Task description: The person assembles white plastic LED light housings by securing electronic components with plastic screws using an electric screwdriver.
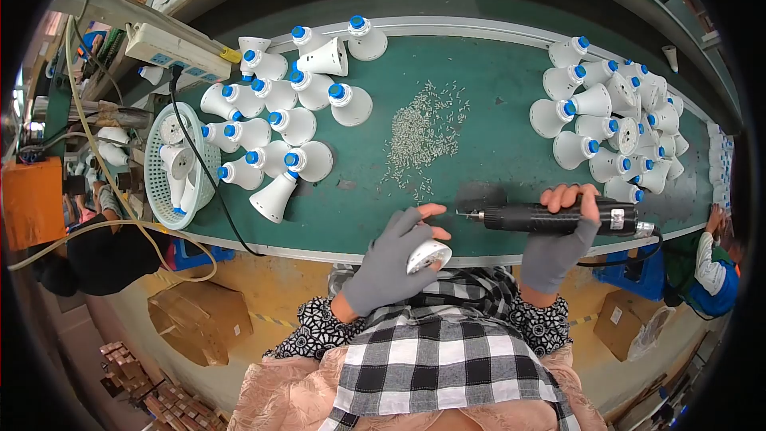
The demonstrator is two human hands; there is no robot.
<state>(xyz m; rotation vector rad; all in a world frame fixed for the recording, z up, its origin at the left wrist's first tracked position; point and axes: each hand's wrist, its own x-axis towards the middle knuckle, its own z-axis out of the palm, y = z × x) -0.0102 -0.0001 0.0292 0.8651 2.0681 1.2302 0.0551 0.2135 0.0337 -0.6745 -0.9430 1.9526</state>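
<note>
My left hand (395,259), in a grey fingerless glove, holds a white cone-shaped part (428,256) with its round, holed face turned up, near the table's front edge. Its index finger and another finger stretch out toward the tool tip. In my right hand (565,233), also gloved, is a black electric screwdriver (527,218), held level with its bit pointing left. The bit is apart from the white part. Beyond my hands, a scattered pile of small screws (423,132) lies on the green table (479,96).
White cones with blue caps stand or lie in groups at left (312,161) and right (570,150). A pale green basket (202,191) holds more cones. A black cable (191,144) hangs from a power strip (179,52). Other people (112,255) are at both sides.
</note>
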